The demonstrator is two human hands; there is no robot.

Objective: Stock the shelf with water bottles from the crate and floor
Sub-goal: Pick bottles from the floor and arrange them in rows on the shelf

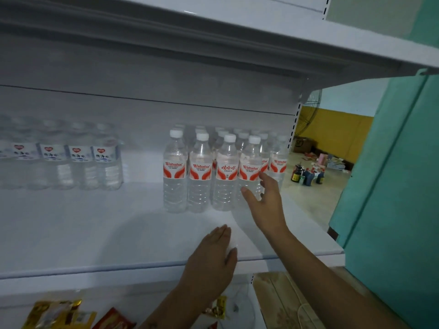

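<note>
Water bottles (223,172) partly fill the shelf (95,233).
I see my right hand (263,203) touching the front row, fingers relaxed; left hand (213,260) flat, holding nothing; much space remains.

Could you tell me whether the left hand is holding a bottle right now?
No, the left hand lies flat and empty on the shelf, away from the bottles.

— What stands on the white metal shelf (95,233)?
— Clear plastic water bottles with white caps and red-orange labels (200,172), upright in close rows at its right end, the front row four across.
</note>
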